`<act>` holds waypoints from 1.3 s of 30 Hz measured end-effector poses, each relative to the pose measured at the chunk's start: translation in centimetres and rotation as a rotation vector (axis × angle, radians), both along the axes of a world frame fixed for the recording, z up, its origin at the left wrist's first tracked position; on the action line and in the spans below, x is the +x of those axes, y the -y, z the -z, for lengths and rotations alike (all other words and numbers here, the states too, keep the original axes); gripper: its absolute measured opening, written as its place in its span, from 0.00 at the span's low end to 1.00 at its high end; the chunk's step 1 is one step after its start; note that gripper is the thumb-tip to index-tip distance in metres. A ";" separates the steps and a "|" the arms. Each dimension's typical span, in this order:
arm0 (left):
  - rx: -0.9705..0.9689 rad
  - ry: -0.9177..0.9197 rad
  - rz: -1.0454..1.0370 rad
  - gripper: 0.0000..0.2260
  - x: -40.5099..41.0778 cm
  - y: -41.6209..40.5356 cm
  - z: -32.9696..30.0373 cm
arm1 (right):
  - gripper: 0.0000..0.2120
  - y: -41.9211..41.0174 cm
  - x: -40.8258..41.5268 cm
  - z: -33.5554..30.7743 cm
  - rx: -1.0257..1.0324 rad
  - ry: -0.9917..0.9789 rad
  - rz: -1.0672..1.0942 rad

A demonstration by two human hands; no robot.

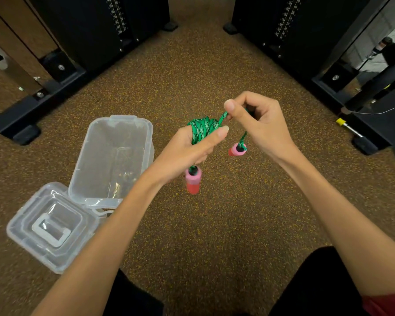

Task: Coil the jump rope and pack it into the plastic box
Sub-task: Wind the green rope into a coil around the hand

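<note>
The green jump rope (202, 130) is wound in several turns around the fingers of my left hand (187, 153), which is closed on the coil. One pink and red handle (193, 180) hangs below that hand. My right hand (258, 124) pinches the free end of the rope just right of the coil, and the second pink handle (237, 149) dangles beneath it. The clear plastic box (114, 156) stands open on the floor to the left, with nothing inside. Its clear lid (50, 226) lies beside it, nearer to me.
Speckled brown rubber floor (192, 65) all around. Black gym machine frames (43, 96) stand at the left back and right back (328, 71). A bar with a yellow tip (341, 122) lies at the right. My dark-clothed knees (315, 283) are at the bottom edge.
</note>
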State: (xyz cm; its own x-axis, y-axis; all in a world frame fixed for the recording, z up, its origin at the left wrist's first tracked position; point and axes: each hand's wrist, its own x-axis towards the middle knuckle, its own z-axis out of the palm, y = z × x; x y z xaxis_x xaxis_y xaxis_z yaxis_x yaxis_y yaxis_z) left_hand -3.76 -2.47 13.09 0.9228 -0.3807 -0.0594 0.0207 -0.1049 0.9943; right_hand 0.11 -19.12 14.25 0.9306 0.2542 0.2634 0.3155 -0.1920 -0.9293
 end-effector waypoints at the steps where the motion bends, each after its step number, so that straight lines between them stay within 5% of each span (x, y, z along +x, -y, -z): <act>1: -0.031 -0.028 0.003 0.18 0.0 0.1 0.0 | 0.10 0.0 0.2 0.3 0.000 -0.010 0.011; 25: -0.670 -0.249 -0.001 0.17 0.5 -1.0 -3.3 | 0.24 -1.1 1.5 6.9 -0.003 -0.137 -0.042; 32: -0.802 -0.152 -0.205 0.18 1.4 -2.8 -3.6 | 0.11 -1.7 0.4 7.9 -0.206 -0.130 -0.181; 39: -1.067 -0.144 -0.417 0.15 1.8 -3.7 -3.6 | 0.10 -2.7 -1.0 7.4 -0.362 -0.066 -0.325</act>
State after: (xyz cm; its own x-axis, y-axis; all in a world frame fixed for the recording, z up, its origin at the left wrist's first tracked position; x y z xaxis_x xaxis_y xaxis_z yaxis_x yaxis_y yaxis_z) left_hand -1.94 1.22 16.73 0.9995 0.0326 -0.0058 -0.0238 0.8289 0.5588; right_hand -0.87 -16.39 6.87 0.7996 0.5986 0.0475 0.3554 -0.4080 -0.8410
